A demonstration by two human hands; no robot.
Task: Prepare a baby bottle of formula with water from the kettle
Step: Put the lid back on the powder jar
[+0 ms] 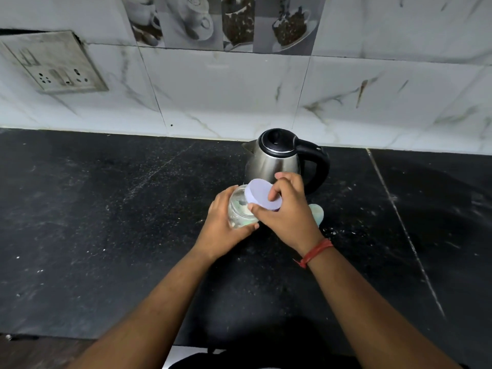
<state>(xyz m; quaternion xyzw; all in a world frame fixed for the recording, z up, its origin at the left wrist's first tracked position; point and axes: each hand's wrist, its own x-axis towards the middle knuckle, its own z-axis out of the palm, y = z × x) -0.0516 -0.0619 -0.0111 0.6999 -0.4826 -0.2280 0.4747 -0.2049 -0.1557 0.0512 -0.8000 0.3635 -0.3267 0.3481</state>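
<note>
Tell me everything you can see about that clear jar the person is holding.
The jar looks like clear glass or plastic, small and rounded, with white powder coating its inside. It is open and seems to stand on the black counter before the steel kettle. The left hand wraps its side. The right hand holds a pale lilac round lid tilted over its mouth; whether the lid touches the rim is unclear.

text: none legible | kettle (277, 158): no brand seen; lid (262, 194): plain (wall tiles (226, 22) show pictures only)
</note>
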